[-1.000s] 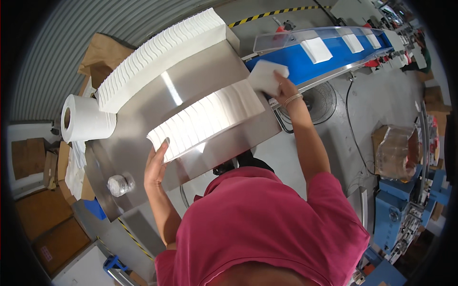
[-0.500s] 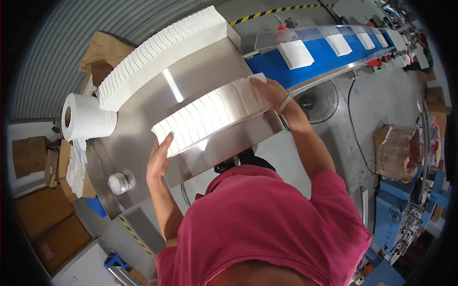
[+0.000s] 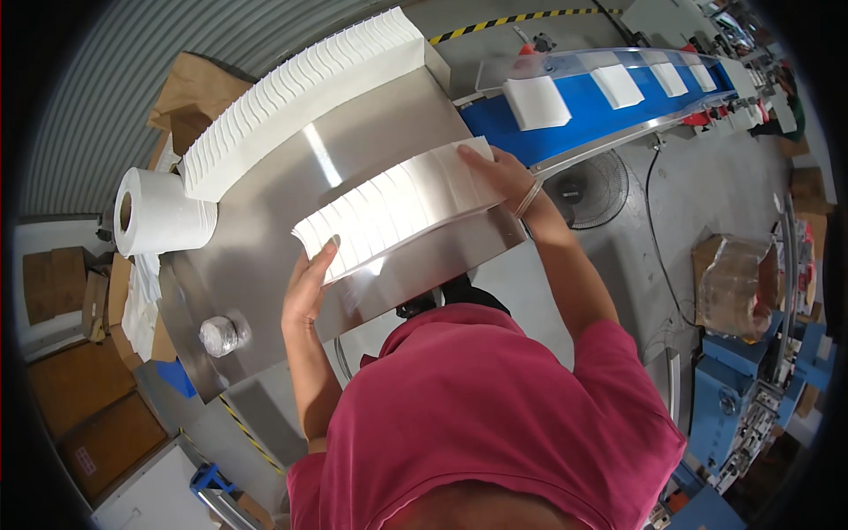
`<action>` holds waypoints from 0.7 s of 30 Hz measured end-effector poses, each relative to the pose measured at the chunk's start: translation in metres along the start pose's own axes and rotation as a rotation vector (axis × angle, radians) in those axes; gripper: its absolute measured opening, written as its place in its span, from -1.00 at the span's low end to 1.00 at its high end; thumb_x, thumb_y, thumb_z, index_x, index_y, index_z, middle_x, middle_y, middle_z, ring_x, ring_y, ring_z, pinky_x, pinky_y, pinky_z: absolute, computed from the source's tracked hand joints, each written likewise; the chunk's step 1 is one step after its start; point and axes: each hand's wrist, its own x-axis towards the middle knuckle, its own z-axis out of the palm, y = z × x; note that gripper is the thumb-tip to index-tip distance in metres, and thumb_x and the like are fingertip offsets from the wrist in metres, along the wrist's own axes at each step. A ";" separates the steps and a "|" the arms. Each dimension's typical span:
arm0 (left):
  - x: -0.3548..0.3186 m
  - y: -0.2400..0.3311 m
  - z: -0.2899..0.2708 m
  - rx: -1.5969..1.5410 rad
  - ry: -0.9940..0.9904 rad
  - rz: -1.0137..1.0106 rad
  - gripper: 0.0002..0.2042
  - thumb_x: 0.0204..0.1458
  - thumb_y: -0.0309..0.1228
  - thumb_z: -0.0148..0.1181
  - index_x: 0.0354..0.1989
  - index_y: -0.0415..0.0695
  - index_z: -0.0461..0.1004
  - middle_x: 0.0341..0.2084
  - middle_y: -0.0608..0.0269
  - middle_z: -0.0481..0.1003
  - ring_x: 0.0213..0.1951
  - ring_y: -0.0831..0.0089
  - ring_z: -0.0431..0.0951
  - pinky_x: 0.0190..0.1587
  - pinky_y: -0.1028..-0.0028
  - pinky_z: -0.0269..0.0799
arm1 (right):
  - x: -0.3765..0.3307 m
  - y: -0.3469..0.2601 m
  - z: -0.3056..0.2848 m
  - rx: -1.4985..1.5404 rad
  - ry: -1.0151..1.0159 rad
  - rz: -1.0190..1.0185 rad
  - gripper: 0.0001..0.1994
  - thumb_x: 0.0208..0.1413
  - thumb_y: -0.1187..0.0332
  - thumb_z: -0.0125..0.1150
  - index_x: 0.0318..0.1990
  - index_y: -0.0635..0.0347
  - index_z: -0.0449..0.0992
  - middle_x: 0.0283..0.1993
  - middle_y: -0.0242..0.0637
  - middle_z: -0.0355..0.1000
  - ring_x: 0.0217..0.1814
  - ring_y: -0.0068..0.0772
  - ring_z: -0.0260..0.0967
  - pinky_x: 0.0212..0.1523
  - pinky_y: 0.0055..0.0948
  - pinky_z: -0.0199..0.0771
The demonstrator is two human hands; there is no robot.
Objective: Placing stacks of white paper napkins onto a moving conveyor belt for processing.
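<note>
The person's pink shirt (image 3: pixel 495 397) fills the lower middle, cut off by the bottom edge and covering the upper arms. Two bare hands grasp one near row of folded white paper (image 3: pixel 402 208), held lengthwise between them above the near side of the metal counter (image 3: pixel 265 256). The left hand (image 3: pixel 306 287) grips its left end, thumb on the near face, fingers mostly hidden; the right hand (image 3: pixel 502 177) grips the other end, its fingertips out of sight behind the paper. The folds pack too tightly to count.

One small clear roll (image 3: pixel 219 336) sits toward the counter's left end, its glossy outline hard to make out. Farther back stands one large white roll (image 3: pixel 177 212), touching or just beside a second, far row (image 3: pixel 309 106), whose back is hidden.

Beyond the right hand, one fan (image 3: pixel 579 190) is partly covered by the conveyor's edge. Four white stacks (image 3: pixel 537 104) lie spaced along the blue belt (image 3: pixel 579 110); its far end blurs into crowded machinery.
</note>
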 end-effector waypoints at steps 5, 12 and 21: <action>0.007 -0.007 -0.006 0.053 0.060 -0.001 -0.26 -0.06 -0.15 0.19 0.19 -0.33 -0.01 0.07 -0.01 0.22 0.08 0.26 0.26 0.04 0.30 0.23 | 0.002 -0.011 0.006 0.048 0.052 0.099 -0.55 0.01 0.06 0.11 -0.12 0.29 0.43 -0.28 -0.30 0.42 -0.23 -0.51 0.35 -0.22 -0.51 0.34; 0.006 -0.009 -0.005 0.060 0.039 -0.002 -0.01 -0.17 -0.05 0.27 0.23 -0.41 -0.25 0.14 -0.16 0.11 0.24 0.15 0.01 0.25 0.28 -0.19 | 0.019 -0.003 -0.041 -1.129 -0.002 -0.101 -0.63 -0.02 0.14 0.13 -0.22 0.31 0.44 -0.32 -0.22 0.43 -0.30 -0.31 0.41 -0.22 -0.40 0.41; 0.012 -0.004 0.013 0.080 -0.005 -0.005 -0.13 -0.14 -0.07 0.24 0.20 -0.39 -0.07 0.13 -0.10 0.14 0.22 0.17 0.05 0.24 0.30 -0.16 | 0.010 0.001 -0.016 -0.094 0.020 -0.003 -0.33 -0.05 -0.03 0.17 0.03 0.42 0.27 -0.16 -0.14 0.41 -0.19 -0.37 0.40 -0.13 -0.53 0.37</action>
